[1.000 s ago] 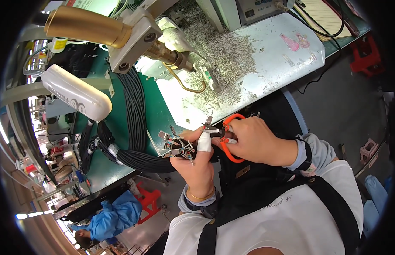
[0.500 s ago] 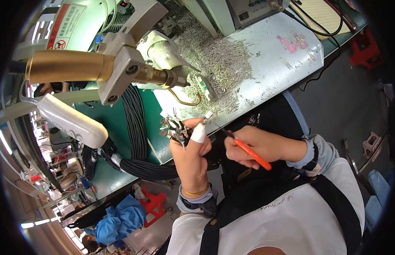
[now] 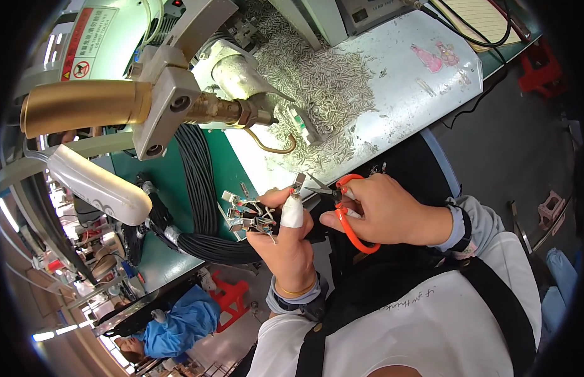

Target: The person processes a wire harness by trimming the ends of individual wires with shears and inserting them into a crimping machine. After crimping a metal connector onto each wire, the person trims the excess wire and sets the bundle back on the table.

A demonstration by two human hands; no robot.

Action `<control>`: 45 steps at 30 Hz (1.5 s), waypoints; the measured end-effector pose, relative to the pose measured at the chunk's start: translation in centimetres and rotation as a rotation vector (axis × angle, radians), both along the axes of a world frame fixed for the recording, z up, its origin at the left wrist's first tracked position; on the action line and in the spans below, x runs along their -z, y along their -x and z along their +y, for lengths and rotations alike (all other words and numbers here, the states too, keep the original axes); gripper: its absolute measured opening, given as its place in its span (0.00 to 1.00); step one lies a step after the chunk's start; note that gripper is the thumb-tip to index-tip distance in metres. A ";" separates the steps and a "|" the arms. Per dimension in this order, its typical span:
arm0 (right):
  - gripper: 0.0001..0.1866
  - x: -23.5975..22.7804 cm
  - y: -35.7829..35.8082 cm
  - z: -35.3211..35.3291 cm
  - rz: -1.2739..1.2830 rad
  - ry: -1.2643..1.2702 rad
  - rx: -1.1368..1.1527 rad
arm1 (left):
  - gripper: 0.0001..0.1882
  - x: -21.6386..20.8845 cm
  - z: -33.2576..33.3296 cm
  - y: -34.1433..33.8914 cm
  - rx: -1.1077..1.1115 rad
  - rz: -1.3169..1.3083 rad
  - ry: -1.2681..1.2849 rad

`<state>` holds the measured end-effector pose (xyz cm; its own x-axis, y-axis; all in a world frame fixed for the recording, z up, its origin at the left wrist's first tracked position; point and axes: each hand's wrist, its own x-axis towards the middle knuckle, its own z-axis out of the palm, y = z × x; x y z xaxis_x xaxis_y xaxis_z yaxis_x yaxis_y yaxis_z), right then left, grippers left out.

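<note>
My left hand point(image 3: 286, 248) is closed around a bunch of cable ends point(image 3: 245, 217) with metal plugs and thin bared coloured wires fanning out. A white wrap point(image 3: 292, 212) covers one of its digits. One small metal plug point(image 3: 298, 180) stands pinched at that fingertip. In my right hand point(image 3: 392, 210) is a pair of scissors point(image 3: 351, 234) with orange handles; the fingers are in the loops. The blades are spread, their points close to the pinched plug. Whether they touch it I cannot tell.
Above my hands a brass-coloured machine nozzle point(image 3: 257, 116) overhangs a heap of short metallic bits point(image 3: 329, 94) on the bench point(image 3: 424, 88). A bundle of black cables point(image 3: 198, 182) lies at left, near a white lamp head point(image 3: 100, 185). A blue-clad person point(image 3: 185, 320) sits at lower left.
My right hand has turned and the scissors have opened, their blades now by the plug. The left hand's bunch has tilted, showing more metal plugs. The whole view has shifted slightly.
</note>
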<state>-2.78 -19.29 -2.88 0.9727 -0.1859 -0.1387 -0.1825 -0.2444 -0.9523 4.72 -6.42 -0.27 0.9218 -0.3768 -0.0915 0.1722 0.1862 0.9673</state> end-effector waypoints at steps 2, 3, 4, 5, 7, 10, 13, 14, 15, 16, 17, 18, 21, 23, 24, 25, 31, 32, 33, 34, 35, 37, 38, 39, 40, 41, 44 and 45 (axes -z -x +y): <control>0.21 -0.2 0.0 0.0 0.018 -0.004 -0.010 | 0.09 0.0 0.0 0.1 -0.013 -0.008 -0.009; 0.21 -0.2 0.0 0.0 0.004 0.000 -0.008 | 0.08 0.0 0.0 0.1 -0.010 -0.009 -0.006; 0.21 -0.3 0.0 0.1 -0.011 0.003 -0.006 | 0.08 0.1 0.0 0.2 -0.007 -0.010 -0.004; 0.22 -0.3 0.0 0.1 -0.025 0.007 -0.005 | 0.08 0.1 0.0 0.3 -0.005 -0.011 -0.001; 0.21 -0.2 0.0 0.2 -0.034 0.011 0.001 | 0.08 0.0 0.0 0.3 -0.004 -0.007 -0.001; 0.21 0.1 0.1 0.3 -0.051 0.018 0.008 | 0.08 0.0 0.1 0.3 -0.007 0.000 0.000; 0.22 0.4 0.1 0.4 -0.049 0.038 0.001 | 0.07 -0.3 0.3 0.2 0.050 0.104 0.042; 0.22 0.4 0.1 0.4 -0.048 0.038 0.001 | 0.07 -0.4 0.3 0.2 0.050 0.104 0.042; 0.22 0.4 0.0 0.3 -0.036 0.031 -0.005 | 0.07 -0.5 0.4 0.1 0.070 0.130 0.049; 0.22 0.4 -0.1 0.2 -0.024 0.024 -0.011 | 0.07 -0.5 0.4 0.1 0.091 0.156 0.056; 0.22 0.3 -0.1 0.1 -0.012 0.017 -0.017 | 0.07 -0.5 0.5 0.0 0.112 0.182 0.063; 0.22 0.2 -0.1 0.1 -0.013 0.017 -0.017 | 0.07 -0.6 0.5 -0.1 0.112 0.182 0.063; 0.22 0.1 -0.1 0.1 -0.021 0.009 -0.008 | 0.07 -0.7 0.5 -0.3 0.135 0.230 0.082; 0.22 0.3 0.0 0.2 -0.027 0.003 -0.006 | 0.07 -0.7 0.3 -0.3 0.132 0.225 0.068; 0.22 0.4 0.0 0.3 -0.032 -0.003 -0.005 | 0.07 -0.7 0.3 -0.4 0.129 0.219 0.055; 0.22 0.5 0.0 0.3 -0.037 -0.009 -0.004 | 0.07 -0.7 0.2 -0.4 0.125 0.214 0.041; 0.19 0.8 -0.2 -0.2 0.039 -0.189 -0.102 | 0.06 -0.5 0.1 -1.1 0.156 0.248 0.011; 0.18 1.2 -0.2 -0.3 0.021 -0.257 -0.112 | 0.06 -0.6 -0.2 -1.2 0.149 0.270 0.003; 0.17 1.4 -0.2 -0.3 0.003 -0.324 -0.122 | 0.06 -0.5 -0.5 -1.5 0.142 0.293 -0.004; 0.17 1.3 -0.2 -0.5 0.003 -0.323 -0.119 | 0.06 -0.3 -0.8 -1.9 0.145 0.293 -0.004; 0.16 1.2 -0.3 -0.7 -0.036 -0.396 -0.031 | 0.05 0.0 -1.1 -2.7 0.161 0.324 0.033; 0.15 1.0 -0.4 -1.1 -0.114 -0.541 0.148 | 0.05 0.6 -1.9 -4.1 0.195 0.384 0.108; 0.15 0.9 -0.8 -1.3 -0.114 -0.543 0.145 | 0.05 0.8 -2.4 -4.6 0.192 0.384 0.107; 0.14 0.8 -1.3 -1.5 -0.147 -0.541 0.216 | 0.04 0.9 -2.8 -5.0 0.201 0.362 0.082; 0.13 0.6 -1.8 -1.7 -0.179 -0.537 0.292 | 0.04 1.1 -3.3 -5.4 0.216 0.342 0.059; 0.12 0.5 -2.4 -2.0 -0.212 -0.532 0.368 | 0.04 1.1 -3.6 -5.6 0.230 0.322 0.035; 0.09 0.6 -4.6 -3.4 -0.260 -0.284 0.363 | 0.05 0.9 -3.5 -6.1 0.250 0.281 -0.035; 0.08 0.6 -5.2 -3.7 -0.283 -0.159 0.358 | 0.05 0.9 -3.5 -6.3 0.260 0.259 -0.069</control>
